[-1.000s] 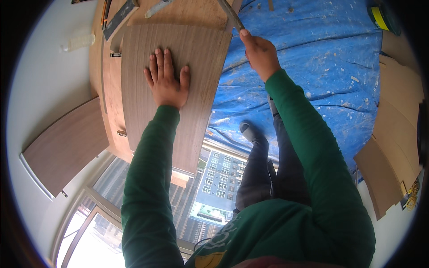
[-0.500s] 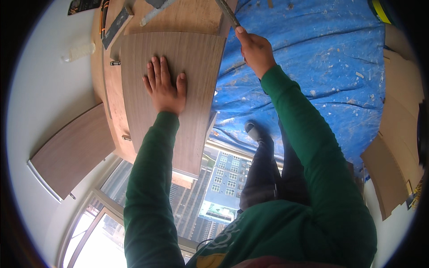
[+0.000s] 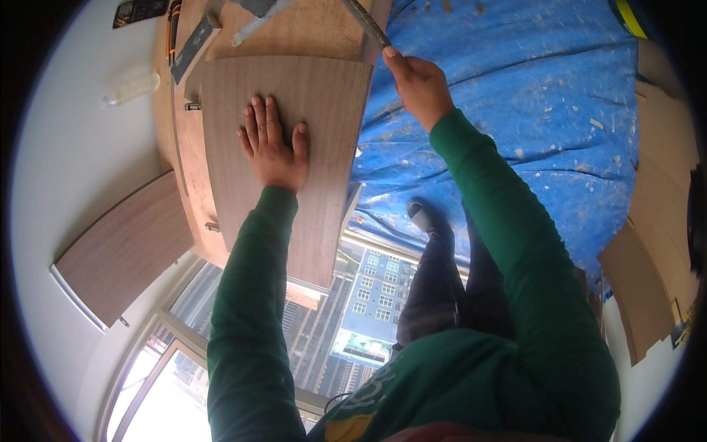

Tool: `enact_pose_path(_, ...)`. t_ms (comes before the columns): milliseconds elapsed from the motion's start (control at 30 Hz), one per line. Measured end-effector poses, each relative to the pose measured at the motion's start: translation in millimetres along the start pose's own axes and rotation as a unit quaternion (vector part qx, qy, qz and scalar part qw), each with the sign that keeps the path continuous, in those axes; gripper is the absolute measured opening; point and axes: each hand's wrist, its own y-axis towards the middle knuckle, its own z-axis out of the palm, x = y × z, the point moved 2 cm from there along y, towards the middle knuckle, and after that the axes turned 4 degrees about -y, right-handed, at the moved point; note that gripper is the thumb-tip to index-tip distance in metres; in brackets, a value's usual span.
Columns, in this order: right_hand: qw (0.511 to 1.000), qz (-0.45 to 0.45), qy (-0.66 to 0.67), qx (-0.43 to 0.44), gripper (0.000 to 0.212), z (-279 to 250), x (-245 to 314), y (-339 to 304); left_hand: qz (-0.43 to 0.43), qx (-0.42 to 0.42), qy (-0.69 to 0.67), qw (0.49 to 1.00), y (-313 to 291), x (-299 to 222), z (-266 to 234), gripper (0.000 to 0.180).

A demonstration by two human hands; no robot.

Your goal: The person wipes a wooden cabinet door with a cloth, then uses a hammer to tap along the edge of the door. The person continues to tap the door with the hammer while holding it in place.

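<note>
My left hand [image 3: 277, 151] lies flat with fingers spread on a brown wood-grain panel [image 3: 324, 110], pressing its face against the workbench. Past the panel's right edge, my right hand [image 3: 423, 87] is closed around the near end of a long, slim, dark bar-like tool [image 3: 366, 23]. The bar slants up and left toward the bench, near the far right corner of the panel. Its far end runs out of the picture, so its exact kind cannot be told.
A wooden workbench [image 3: 221, 50] carries a dark flat block [image 3: 195, 48] and other tools. A second brown panel [image 3: 125, 250] leans by the white wall on the left. Blue sheeting [image 3: 508, 140] covers the floor; cardboard [image 3: 648, 287] stands on the right. A window lies close by.
The dark bar has swung its far end to the left, and my right hand has shifted slightly left with it. My left hand stays flat on the panel.
</note>
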Motion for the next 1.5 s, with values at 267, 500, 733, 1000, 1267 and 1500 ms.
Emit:
enact_pose_path(267, 0.992, 0.009, 0.112, 0.058, 0.042, 7.3, 19.6, -5.7, -0.009, 0.005, -0.016, 1.000, -1.3, 0.4, -1.2, 0.075)
enact_pose_path(500, 0.984, -0.054, 0.152, 0.075, 0.027, 20.9, 10.5, 4.1, -0.006, -0.009, -0.017, 1.000, -3.1, 4.5, 1.5, 0.075)
enact_pose_path(733, 0.988, -0.055, 0.141, 0.041, 0.029, 5.2, -2.7, -15.9, -0.007, -0.026, -0.015, 1.000, -2.9, 2.7, -0.6, 0.073)
enact_pose_path(1000, 0.989, 0.112, -0.007, 0.096, 0.043, -4.9, -16.3, -106.2, 0.004, -0.060, -0.011, 0.998, -4.2, 8.7, 6.5, 0.071)
enact_pose_path(1267, 0.989, 0.008, -0.133, 0.064, 0.048, 12.7, -31.8, -74.5, 0.001, -0.069, -0.015, 0.998, -5.9, 6.7, 5.2, 0.070)
enact_pose_path(1500, 0.989, 0.045, -0.134, 0.048, 0.050, 11.2, -21.6, -83.4, -0.004, -0.067, -0.001, 0.998, -6.3, 7.3, 4.6, 0.070)
